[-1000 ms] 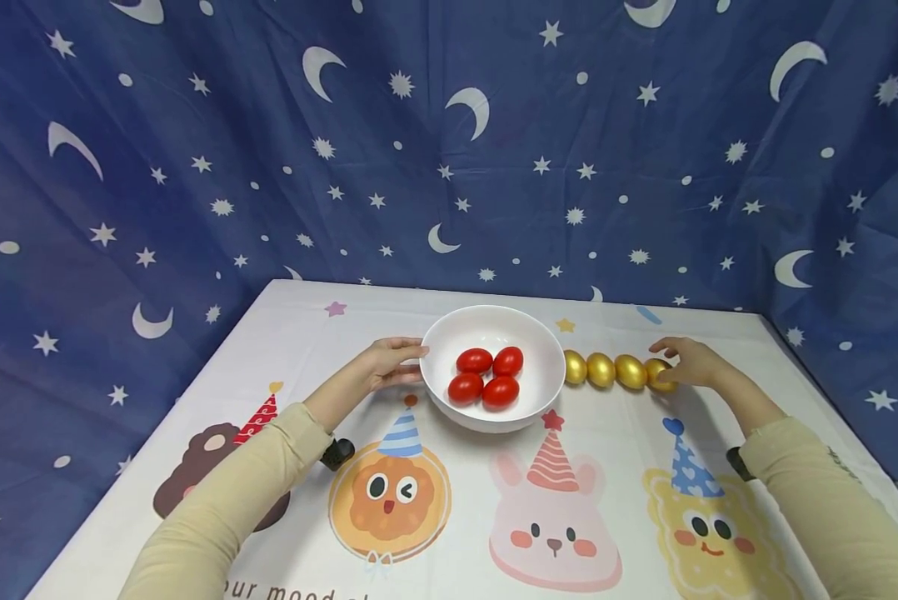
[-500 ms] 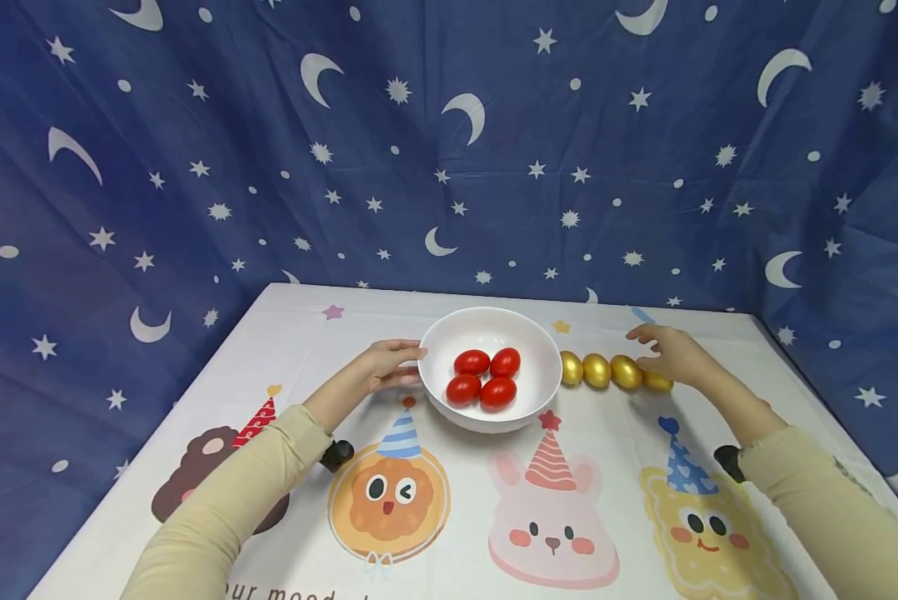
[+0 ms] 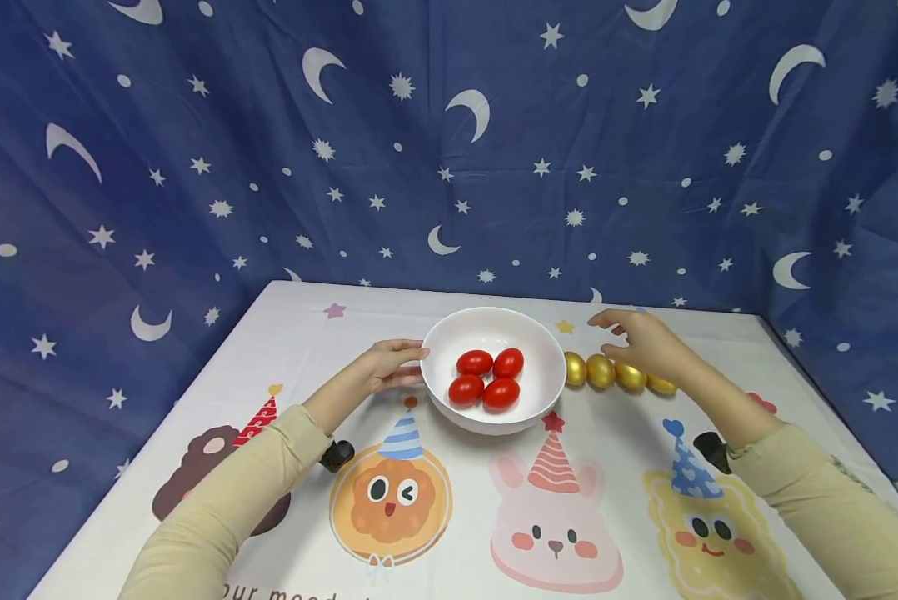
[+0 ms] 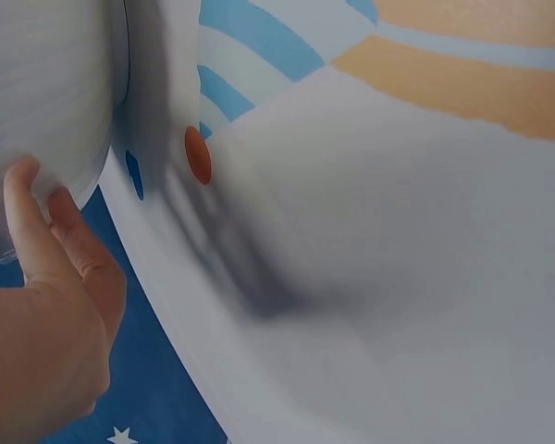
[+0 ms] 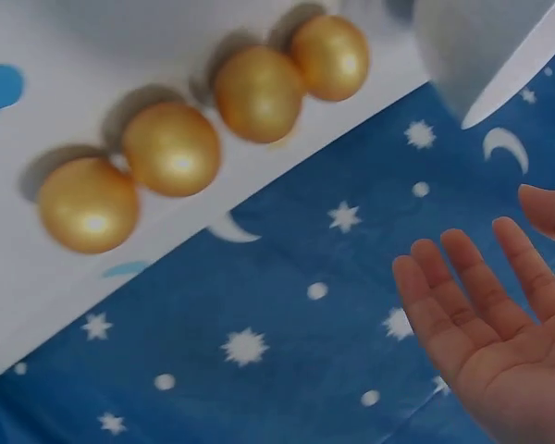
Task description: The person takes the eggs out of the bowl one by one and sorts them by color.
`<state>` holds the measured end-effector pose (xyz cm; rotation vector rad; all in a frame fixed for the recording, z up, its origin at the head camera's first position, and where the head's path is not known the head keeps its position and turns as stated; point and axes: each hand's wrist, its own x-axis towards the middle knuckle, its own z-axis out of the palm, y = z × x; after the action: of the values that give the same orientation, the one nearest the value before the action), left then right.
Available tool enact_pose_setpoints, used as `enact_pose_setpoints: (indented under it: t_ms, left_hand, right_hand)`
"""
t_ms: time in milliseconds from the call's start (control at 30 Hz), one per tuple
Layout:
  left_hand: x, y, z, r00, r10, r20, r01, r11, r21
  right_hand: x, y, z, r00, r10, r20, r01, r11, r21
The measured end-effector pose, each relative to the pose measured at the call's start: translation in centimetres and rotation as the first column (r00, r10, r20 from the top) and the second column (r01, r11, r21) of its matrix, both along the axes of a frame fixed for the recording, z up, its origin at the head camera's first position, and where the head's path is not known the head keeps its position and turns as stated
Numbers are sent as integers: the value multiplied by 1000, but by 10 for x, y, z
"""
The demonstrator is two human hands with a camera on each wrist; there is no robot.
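A white bowl [image 3: 491,417] stands at the middle of the table with several glossy red eggs [image 3: 501,394] inside. My left hand [image 3: 383,365] holds the bowl at its left side, a fingertip over the rim; the left wrist view shows two fingers [image 4: 32,222] against the outer wall. To the right of the bowl runs a row of several golden eggs [image 3: 601,372], the row's right part overlapped by my right hand [image 3: 644,343] in the head view. That hand hovers above the row, fingers loosely spread; its palm is bare in the right wrist view.
A white tablecloth [image 3: 419,575] with printed cartoon figures covers the table. Behind it and at the sides hangs a blue curtain [image 3: 389,275] with moons and stars. Dark wrist devices [image 3: 338,454] show by both sleeves.
My right hand has moved left and up, from the rightmost golden egg to above the row, nearer the bowl. My left hand and the bowl have stayed in place.
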<state>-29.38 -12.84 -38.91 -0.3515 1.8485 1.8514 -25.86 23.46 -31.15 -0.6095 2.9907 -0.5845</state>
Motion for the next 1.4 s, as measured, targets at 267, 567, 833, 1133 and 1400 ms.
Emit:
enact_pose_setpoints:
  t_ms: [267, 567, 833, 1133, 1400]
  left_hand:
    - [2, 1, 2, 1000, 6, -2, -6, 1000, -9]
    - [3, -1, 1, 1000, 2, -5, -2, 1000, 3]
    - [3, -3, 1, 1000, 22, 1, -22, 1000, 3]
    - [1, -2, 2, 1000, 9, 9, -9, 1000, -4]
    - [1, 0, 4, 1000, -8, 9, 8, 1000, -21]
  right_hand:
    - [5, -33, -2, 999, 43, -2, -43, 999, 3]
    - [5, -65, -2, 993, 119, 25, -119, 993, 2]
    - [4, -83, -9, 979, 202, 20, -202, 979, 29]
    - [3, -100, -19, 960, 278, 24, -279, 959, 50]
    - [1, -105, -33, 945, 324, 45, -326, 943, 69]
